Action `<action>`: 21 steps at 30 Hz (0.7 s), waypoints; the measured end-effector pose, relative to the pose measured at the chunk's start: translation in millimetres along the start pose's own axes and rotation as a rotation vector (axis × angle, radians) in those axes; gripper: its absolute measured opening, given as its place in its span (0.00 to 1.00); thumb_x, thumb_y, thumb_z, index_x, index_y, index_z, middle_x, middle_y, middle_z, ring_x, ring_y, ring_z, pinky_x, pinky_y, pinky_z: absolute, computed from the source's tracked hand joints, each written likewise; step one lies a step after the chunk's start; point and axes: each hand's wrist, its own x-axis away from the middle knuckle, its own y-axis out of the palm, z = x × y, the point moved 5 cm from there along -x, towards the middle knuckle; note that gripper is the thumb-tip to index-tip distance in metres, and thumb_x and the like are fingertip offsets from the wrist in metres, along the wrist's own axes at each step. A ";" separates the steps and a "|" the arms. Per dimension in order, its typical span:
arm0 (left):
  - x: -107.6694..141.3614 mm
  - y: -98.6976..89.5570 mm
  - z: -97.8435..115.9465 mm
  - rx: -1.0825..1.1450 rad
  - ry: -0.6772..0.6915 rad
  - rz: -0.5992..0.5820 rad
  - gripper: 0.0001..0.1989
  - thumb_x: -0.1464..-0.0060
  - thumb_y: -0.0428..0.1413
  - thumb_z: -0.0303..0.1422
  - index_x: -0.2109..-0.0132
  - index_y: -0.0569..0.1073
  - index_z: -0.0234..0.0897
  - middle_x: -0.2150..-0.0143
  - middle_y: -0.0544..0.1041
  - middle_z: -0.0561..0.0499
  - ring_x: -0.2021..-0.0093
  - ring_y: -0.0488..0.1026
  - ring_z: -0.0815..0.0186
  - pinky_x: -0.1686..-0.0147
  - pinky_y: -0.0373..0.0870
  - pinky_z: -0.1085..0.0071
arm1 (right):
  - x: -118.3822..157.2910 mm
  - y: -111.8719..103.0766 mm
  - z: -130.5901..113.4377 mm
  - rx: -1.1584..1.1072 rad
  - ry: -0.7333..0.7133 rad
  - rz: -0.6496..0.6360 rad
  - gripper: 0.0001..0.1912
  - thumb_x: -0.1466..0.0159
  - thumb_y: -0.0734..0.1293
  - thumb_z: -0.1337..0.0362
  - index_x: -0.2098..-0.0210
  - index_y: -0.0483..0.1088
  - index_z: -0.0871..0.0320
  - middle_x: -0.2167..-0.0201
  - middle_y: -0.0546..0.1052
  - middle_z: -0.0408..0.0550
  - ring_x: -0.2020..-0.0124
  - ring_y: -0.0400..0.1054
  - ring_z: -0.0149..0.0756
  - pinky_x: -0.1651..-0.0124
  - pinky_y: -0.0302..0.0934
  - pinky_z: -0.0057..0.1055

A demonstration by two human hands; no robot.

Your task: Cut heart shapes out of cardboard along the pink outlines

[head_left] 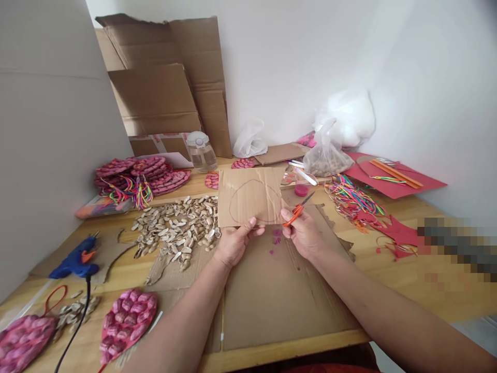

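Observation:
My left hand (235, 242) grips the lower edge of a rectangular piece of cardboard (248, 199), thumb on its front face. A rounded outline is drawn on the cardboard in dark reddish line. In my right hand (305, 235) are orange-handled scissors (295, 212), blades pointing up and to the right, away from the cardboard. The fingers of that hand also touch the cardboard's lower right corner. Below both hands lies a large flat cardboard sheet (287, 300) with pink stains.
Peanut shells (186, 223) are heaped to the left. A blue glue gun (77, 259) and pink shell-covered pieces (128, 324) lie nearer. A water bottle (202, 153), colourful cords (351, 194), red paper (404, 176) and plastic bags (328, 150) stand or lie further back.

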 end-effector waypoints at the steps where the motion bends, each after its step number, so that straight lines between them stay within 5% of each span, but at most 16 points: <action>1: 0.2 -0.8 0.2 -0.004 0.010 0.019 0.16 0.59 0.73 0.35 0.67 0.81 0.26 0.67 0.83 0.41 0.66 0.80 0.62 0.63 0.80 0.69 | 0.8 0.6 -0.1 0.008 0.005 -0.004 0.20 0.50 0.77 0.51 0.73 0.65 0.53 0.81 0.63 0.34 0.85 0.54 0.24 0.82 0.44 0.27; 7: 1.0 -1.1 1.4 0.001 0.040 0.084 0.15 0.62 0.73 0.34 0.66 0.82 0.31 0.68 0.82 0.47 0.70 0.78 0.65 0.66 0.80 0.69 | 1.7 -0.2 1.8 0.012 0.023 0.025 0.19 0.52 0.78 0.53 0.73 0.67 0.55 0.80 0.64 0.36 0.85 0.52 0.22 0.84 0.43 0.26; 16: 2.0 -3.6 0.7 0.008 0.002 0.060 0.16 0.62 0.73 0.36 0.68 0.81 0.29 0.71 0.82 0.45 0.71 0.79 0.63 0.65 0.79 0.66 | 4.1 0.0 -4.6 -0.047 0.031 -0.009 0.20 0.53 0.80 0.55 0.74 0.68 0.56 0.77 0.64 0.36 0.83 0.50 0.21 0.84 0.43 0.24; 21: 3.6 -4.9 6.7 0.077 -0.023 0.031 0.18 0.58 0.71 0.36 0.61 0.81 0.30 0.65 0.83 0.45 0.71 0.80 0.62 0.71 0.79 0.66 | 6.7 1.3 -9.6 -0.045 0.032 -0.026 0.21 0.55 0.81 0.56 0.74 0.67 0.56 0.78 0.62 0.35 0.82 0.49 0.21 0.83 0.42 0.24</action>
